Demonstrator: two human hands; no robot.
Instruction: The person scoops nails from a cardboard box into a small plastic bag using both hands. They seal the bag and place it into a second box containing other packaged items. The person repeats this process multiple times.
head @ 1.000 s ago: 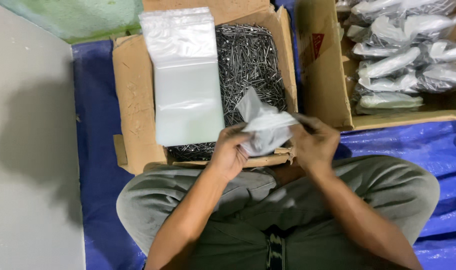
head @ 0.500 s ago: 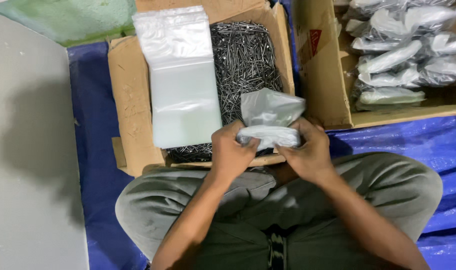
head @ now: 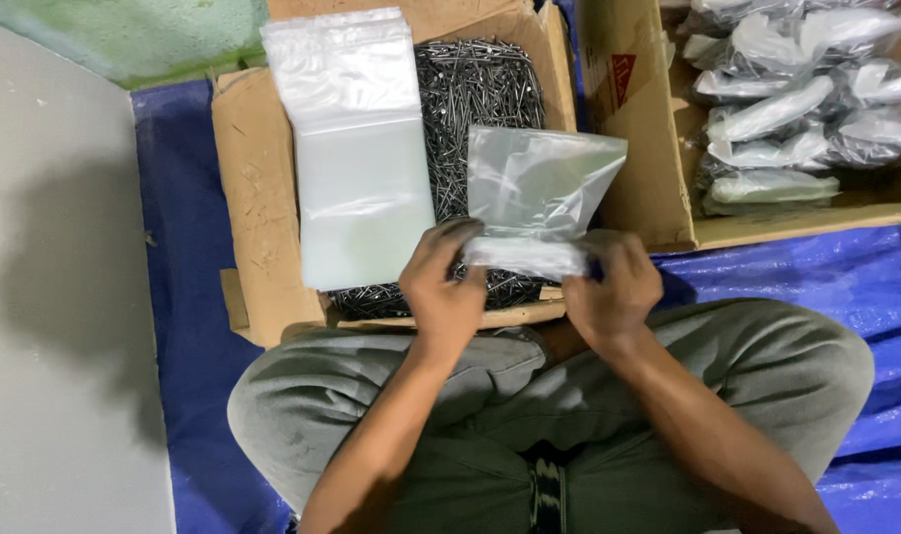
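Observation:
A clear plastic zip bag [head: 540, 193] is held flat over the near end of an open cardboard box [head: 248, 198]. My left hand [head: 446, 287] grips the bag's near edge at its left corner, and my right hand [head: 614, 287] grips the right corner of the same edge. The box holds a heap of dark metal nails [head: 475, 94]. A stack of empty clear zip bags [head: 357, 148] lies on the nails in the box's left half.
A second cardboard box [head: 638, 148] at the right holds several filled plastic bags [head: 807, 99]. Blue tarp [head: 179, 247] covers the floor under both boxes. A grey floor [head: 55, 297] lies at the left. My knees in grey trousers [head: 510, 396] are below.
The bag was crumpled between my hands a second ago. Now it is spread flat and stretched between both hands, with its near edge pinched at both corners.

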